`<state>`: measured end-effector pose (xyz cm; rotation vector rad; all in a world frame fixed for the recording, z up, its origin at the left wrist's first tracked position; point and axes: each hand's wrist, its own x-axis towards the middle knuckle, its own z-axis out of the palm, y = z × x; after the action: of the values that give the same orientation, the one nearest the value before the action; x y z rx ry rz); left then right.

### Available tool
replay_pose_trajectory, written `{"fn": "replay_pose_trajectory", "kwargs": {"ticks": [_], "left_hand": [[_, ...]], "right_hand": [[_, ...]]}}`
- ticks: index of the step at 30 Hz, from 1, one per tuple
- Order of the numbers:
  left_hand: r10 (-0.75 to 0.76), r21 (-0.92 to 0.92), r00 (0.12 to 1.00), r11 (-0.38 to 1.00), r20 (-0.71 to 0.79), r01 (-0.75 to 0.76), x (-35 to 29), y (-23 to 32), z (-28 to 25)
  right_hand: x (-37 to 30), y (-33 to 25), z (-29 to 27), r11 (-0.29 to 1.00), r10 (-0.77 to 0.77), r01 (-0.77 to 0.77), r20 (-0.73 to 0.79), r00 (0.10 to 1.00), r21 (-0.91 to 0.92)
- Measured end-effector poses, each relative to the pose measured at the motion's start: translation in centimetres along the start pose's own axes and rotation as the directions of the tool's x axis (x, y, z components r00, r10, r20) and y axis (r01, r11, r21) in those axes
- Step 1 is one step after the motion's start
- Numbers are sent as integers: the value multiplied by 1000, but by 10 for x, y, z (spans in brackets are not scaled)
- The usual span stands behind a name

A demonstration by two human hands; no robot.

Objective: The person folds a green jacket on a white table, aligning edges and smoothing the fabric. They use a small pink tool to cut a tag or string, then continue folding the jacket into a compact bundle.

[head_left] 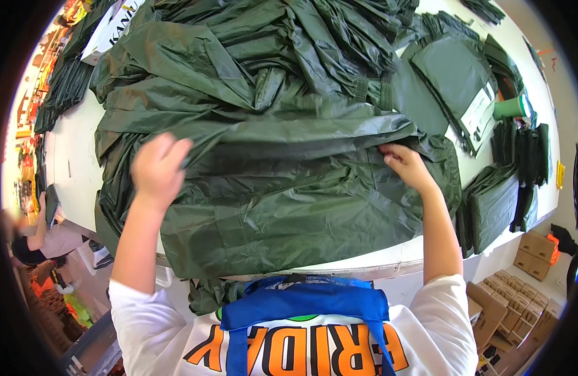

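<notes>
We are in the folding step: the green garment (pixel 283 188) lies spread at the near edge of the tabletop (pixel 76 156). Our left hand (pixel 157 169) presses flat on it, grip spread; our right hand (pixel 407 166) pinches its fold. Next we judge the fold needs an even pull across.

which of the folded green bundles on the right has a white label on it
The folded green bundle at the upper right, beside the green cup; a white label lies on its lower right corner. The bundles nearer the table edge show none.
</notes>
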<state>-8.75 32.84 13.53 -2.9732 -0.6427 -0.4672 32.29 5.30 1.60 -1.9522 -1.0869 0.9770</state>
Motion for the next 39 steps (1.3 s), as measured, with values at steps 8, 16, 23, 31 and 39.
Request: {"fn": "replay_pose_trajectory", "kwargs": {"ticks": [8,16,23,31,39], "left_hand": [[-205,12,504,933,839,359,-50,9,-39],[-300,-238,874,882,381,407,133,92,88],[-218,-595,744,479,632,646,146,59,128],[-277,-243,909,902,312,358,176,54,168],[-202,-243,968,957,-149,162,81,58,81]], "right_hand": [[16,6,22,971,-94,78,-63,994,-225],[-15,-28,-8,902,-266,124,-306,914,-413],[16,0,-66,752,-252,128,-103,962,-646],[12,34,-65,506,-399,126,-102,911,-853],[34,-96,38,664,-527,466,76,846,-585]]}}
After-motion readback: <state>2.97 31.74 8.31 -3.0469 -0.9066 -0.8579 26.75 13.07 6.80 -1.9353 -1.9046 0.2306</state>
